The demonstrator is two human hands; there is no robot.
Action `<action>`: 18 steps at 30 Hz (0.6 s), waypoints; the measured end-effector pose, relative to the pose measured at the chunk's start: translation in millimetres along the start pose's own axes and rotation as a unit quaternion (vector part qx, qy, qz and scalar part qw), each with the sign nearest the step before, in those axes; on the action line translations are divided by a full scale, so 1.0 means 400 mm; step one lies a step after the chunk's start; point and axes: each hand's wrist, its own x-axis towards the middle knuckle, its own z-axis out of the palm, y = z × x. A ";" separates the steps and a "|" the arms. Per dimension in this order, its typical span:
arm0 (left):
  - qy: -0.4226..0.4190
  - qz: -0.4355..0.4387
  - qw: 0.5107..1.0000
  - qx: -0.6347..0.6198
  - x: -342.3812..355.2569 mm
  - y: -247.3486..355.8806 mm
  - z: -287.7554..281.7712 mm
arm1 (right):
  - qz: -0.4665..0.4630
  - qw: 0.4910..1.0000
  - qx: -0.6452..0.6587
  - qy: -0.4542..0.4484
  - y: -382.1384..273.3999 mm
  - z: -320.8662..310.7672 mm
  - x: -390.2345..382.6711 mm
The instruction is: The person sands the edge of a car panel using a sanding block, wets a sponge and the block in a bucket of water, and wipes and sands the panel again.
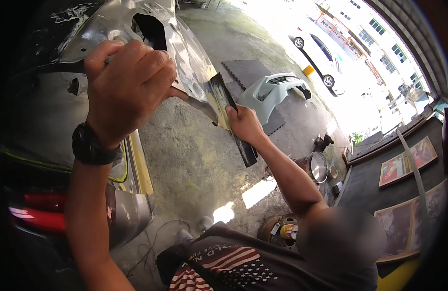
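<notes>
Curled at the upper left, my left hand has a black watch at its wrist. It grips the near edge of a silver car body panel, which has cut-out openings and bare, shiny metal. The exact finger contact is partly hidden behind the hand. My right hand is closed around a long, narrow black sanding board. The board's far end lies against the panel's right edge, where a yellowish, filler-like patch shows.
At the left stands the car body with a red tail light. A pale green bumper lies on dark floor mats. Right of me are a metal bucket and a yellow can. Thin cables cross the floor. Outside, a white car is parked.
</notes>
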 end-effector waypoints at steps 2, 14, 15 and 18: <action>-0.003 0.003 1.000 -0.007 0.005 0.000 -0.003 | 0.015 0.999 -0.024 0.022 -0.016 0.009 0.095; -0.001 0.000 1.000 -0.002 -0.001 -0.005 -0.001 | 0.023 0.999 0.026 -0.008 -0.024 -0.013 -0.031; -0.007 -0.003 1.000 -0.005 -0.001 -0.005 -0.002 | 0.067 0.997 0.007 -0.031 -0.044 -0.019 -0.022; -0.010 -0.002 1.000 -0.003 0.010 -0.002 -0.007 | 0.030 0.999 0.033 -0.009 -0.078 -0.006 0.088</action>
